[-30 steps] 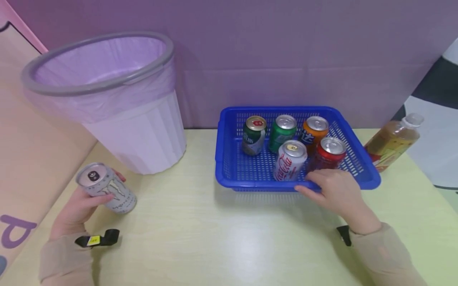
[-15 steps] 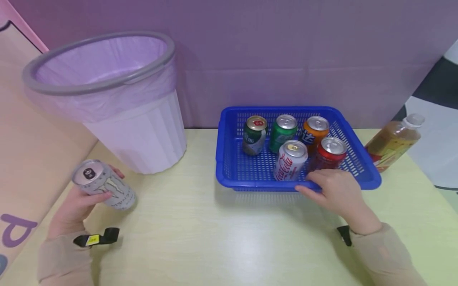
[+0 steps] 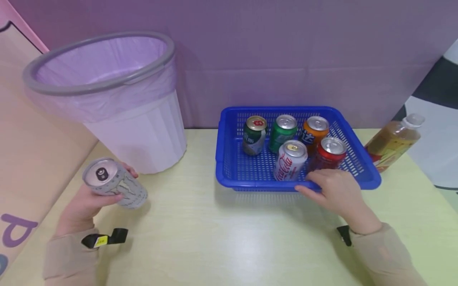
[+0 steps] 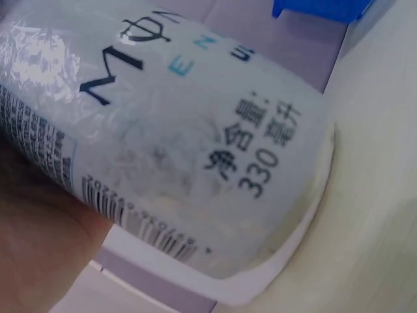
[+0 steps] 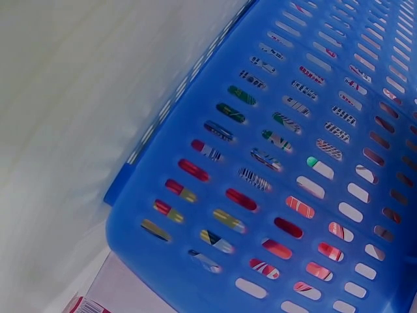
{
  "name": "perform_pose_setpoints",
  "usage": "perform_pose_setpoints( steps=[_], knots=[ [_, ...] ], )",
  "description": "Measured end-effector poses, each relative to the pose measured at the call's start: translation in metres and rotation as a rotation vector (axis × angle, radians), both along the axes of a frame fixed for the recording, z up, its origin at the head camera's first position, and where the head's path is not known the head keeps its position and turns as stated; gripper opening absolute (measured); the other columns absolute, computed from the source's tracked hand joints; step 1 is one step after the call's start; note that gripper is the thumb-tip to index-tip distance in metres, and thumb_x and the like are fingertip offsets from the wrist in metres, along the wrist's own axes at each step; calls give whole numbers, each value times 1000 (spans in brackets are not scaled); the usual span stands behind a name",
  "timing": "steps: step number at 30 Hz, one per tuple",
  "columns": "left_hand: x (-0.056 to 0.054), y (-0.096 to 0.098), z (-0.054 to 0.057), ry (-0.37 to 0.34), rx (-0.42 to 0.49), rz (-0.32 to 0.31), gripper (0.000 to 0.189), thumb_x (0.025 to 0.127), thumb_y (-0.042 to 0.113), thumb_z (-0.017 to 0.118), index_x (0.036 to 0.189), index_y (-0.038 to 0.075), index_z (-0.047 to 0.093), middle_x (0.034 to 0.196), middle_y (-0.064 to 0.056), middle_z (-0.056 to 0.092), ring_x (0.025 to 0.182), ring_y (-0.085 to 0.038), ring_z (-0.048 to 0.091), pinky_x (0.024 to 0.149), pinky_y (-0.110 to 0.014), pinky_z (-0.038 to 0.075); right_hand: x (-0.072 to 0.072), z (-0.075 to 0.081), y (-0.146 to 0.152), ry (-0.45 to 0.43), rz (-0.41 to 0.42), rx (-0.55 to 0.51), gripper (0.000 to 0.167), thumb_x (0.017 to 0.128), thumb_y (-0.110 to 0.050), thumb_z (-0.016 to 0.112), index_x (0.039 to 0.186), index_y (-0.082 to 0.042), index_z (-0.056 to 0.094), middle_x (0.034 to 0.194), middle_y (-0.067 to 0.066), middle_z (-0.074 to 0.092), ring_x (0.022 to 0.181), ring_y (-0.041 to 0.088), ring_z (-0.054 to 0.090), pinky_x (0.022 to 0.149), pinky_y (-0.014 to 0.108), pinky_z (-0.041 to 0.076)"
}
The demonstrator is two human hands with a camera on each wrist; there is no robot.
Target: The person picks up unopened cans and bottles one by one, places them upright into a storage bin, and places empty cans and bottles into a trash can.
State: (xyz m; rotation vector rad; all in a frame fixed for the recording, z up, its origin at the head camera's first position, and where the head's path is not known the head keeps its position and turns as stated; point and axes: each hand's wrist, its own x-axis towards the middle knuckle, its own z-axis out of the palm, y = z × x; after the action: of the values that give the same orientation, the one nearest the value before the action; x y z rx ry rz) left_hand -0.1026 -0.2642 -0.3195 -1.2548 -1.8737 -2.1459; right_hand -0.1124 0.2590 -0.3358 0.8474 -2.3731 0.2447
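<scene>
My left hand (image 3: 83,204) grips a pale grey Monster drink can (image 3: 123,186). The can leans, its top with a black pull tab towards me and to the left. In the left wrist view the same can (image 4: 176,124) fills much of the picture, close over the table. With my right hand (image 3: 338,192) I hold the front rim of a blue plastic basket (image 3: 254,184), near its right corner. Beside those fingers stands a red can (image 3: 327,153), partly hidden. Slotted basket wall (image 5: 260,195) fills most of the right wrist view; the right hand is outside it.
Upright in the basket are a white Coca-Cola can (image 3: 290,161), a dark green can (image 3: 255,135), a green can (image 3: 283,133) and an orange can (image 3: 315,133). A lined white bin (image 3: 143,131) stands back left. A drink bottle (image 3: 393,141) leans right of the basket.
My left hand first drew the Monster can slightly up and left, then carried it right, below the bin. The right hand and the basket have stayed in place.
</scene>
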Motion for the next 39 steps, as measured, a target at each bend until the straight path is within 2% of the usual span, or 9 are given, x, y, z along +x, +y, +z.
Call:
perform_pose_setpoints(
  steps=[3,9,19,25,30,39],
  knots=[
    [-1,8,1,12,-6,-2,66,54,-34,47,117,-12,51,116,-18,61,111,-25,59,99,-30,42,0,0,0,4,4,0,65,91,-67,34,64,-14,58,55,-4,51,47,8,45,45,25,35],
    [-1,25,3,15,-25,35,65,54,-33,51,115,-10,53,112,-15,63,108,-23,61,98,-28,42,0,0,0,6,4,-1,65,91,-67,34,64,-14,59,55,-4,51,47,7,44,45,25,35],
    [-1,52,8,25,-85,69,60,60,-27,57,115,-4,54,111,-9,64,107,-20,61,98,-27,42,0,0,1,5,-1,1,65,91,-67,35,64,-14,59,54,-4,51,47,7,44,45,25,34],
    [-1,65,5,-7,-128,85,61,63,-24,59,117,5,54,111,-3,64,106,-16,61,97,-25,42,0,-1,1,11,2,-1,66,91,-67,32,63,-14,58,54,-4,50,47,7,43,45,25,34],
    [-1,73,2,-14,-152,107,63,64,-23,60,119,6,53,111,-3,64,104,-14,61,95,-24,43,1,0,2,13,0,-4,66,91,-67,31,62,-14,56,53,-5,49,46,6,41,45,24,33],
    [0,89,-1,-1,-137,98,62,63,-22,63,119,5,55,110,-2,64,102,-15,61,94,-24,43,0,1,-1,13,15,-10,66,92,-66,30,63,-13,56,54,-4,50,47,8,44,45,25,34]
  ],
)
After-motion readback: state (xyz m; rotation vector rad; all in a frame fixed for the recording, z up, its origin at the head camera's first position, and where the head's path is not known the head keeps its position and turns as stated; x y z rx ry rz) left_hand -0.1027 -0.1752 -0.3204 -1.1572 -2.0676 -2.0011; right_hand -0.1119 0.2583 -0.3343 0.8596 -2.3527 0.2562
